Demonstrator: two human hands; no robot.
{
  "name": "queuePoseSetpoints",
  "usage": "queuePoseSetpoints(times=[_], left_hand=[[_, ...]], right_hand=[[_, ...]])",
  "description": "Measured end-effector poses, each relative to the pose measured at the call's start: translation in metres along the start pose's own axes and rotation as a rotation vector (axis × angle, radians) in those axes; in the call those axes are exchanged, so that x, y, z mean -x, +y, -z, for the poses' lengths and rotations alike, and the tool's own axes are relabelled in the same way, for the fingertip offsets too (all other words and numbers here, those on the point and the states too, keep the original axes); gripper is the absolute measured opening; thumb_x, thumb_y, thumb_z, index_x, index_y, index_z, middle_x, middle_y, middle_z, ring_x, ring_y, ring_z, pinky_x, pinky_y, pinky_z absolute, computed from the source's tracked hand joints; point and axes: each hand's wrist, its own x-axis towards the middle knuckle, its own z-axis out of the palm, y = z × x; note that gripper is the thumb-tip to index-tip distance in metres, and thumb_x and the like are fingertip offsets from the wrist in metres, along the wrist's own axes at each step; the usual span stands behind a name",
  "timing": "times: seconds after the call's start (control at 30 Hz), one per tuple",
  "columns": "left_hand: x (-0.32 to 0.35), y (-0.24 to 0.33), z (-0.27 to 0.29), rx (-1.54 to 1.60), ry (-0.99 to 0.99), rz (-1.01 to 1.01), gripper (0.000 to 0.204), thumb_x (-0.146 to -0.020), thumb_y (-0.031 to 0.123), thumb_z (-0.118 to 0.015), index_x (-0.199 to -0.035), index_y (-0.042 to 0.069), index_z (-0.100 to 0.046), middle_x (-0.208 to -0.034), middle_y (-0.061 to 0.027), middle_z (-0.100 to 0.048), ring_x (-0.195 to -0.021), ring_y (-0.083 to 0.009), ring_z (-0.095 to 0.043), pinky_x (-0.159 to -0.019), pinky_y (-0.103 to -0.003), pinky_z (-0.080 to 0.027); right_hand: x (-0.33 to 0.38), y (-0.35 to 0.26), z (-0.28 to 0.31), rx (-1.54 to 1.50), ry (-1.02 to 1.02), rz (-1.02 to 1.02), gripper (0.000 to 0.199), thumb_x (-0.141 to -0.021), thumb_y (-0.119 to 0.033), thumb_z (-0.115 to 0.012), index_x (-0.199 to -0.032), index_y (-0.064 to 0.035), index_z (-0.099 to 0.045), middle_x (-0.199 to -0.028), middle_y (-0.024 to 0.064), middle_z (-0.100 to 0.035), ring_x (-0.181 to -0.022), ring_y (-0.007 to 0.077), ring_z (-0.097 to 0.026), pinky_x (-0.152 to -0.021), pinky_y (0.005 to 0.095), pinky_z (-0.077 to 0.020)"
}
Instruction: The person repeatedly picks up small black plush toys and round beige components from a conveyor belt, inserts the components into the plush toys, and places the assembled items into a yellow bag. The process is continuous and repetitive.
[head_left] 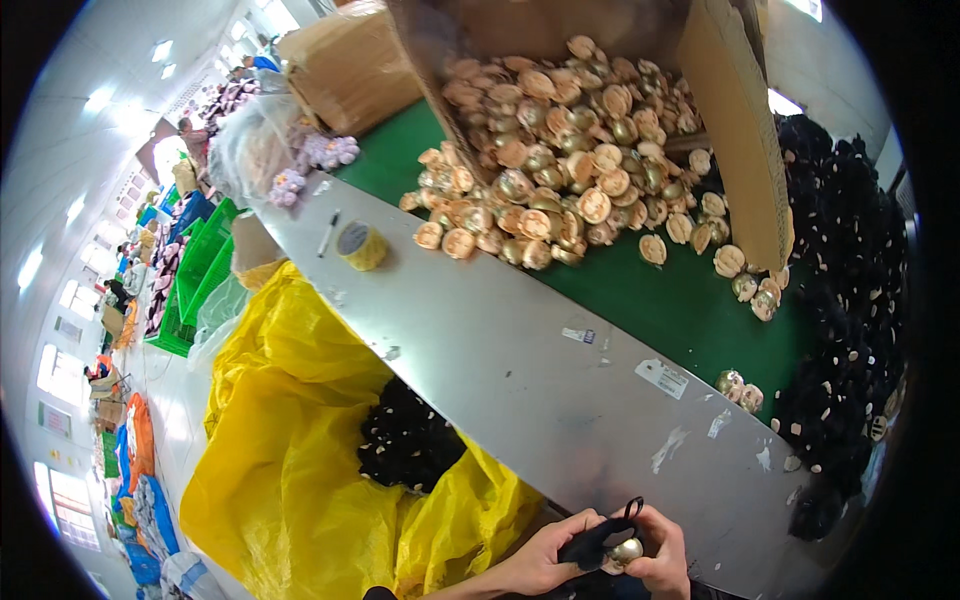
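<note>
At the table's near edge, my left hand point(548, 556) pinches a small black fabric piece point(590, 543) with a thin black loop standing up from it. My right hand point(664, 558) has its fingers closed round a shiny gold dome-shaped piece point(626, 551), pressed against the black fabric. The two hands nearly meet, and the fingers cover part of both pieces. A pile of similar gold half-shells point(560, 190) with pale, ribbed insides spills from an open cardboard box point(735, 130) farther up. A few gold pieces point(740, 388) lie apart at the right.
A metal table edge point(470, 330) borders a green belt point(640, 300). Black fabric pieces with pale bits heap up at the right point(840, 330). A yellow bag point(300, 440) holds more black pieces point(405, 435). A tape roll point(361, 246) and a marker point(328, 234) rest on the metal.
</note>
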Motion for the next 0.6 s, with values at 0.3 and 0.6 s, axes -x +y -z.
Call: queuePoseSetpoints(times=[0.3, 0.6], left_hand=[[0.077, 0.030, 0.018, -0.075, -0.139, -0.248, 0.036, -0.087, -0.002, -0.061, -0.122, 0.002, -0.056, -0.114, -0.0045, -0.054, -0.110, -0.0146, -0.053, -0.103, -0.030, -0.038], [0.115, 0.048, 0.015, 0.043, -0.184, -0.175, 0.042, -0.097, 0.009, -0.065, -0.136, 0.000, -0.052, -0.118, -0.0011, -0.050, -0.110, -0.0086, -0.050, -0.097, -0.024, -0.039]], right_hand=[[0.025, 0.028, -0.048, -0.210, -0.191, -0.089, 0.075, -0.062, -0.020, -0.097, -0.123, 0.0044, -0.061, -0.114, 0.0080, -0.066, -0.104, 0.0191, -0.065, -0.096, 0.0324, -0.0501], [0.063, 0.023, -0.102, -0.144, -0.154, 0.090, 0.066, -0.069, -0.015, -0.091, -0.125, 0.0033, -0.061, -0.111, 0.0087, -0.067, -0.098, 0.0184, -0.066, -0.089, 0.0316, -0.0532]])
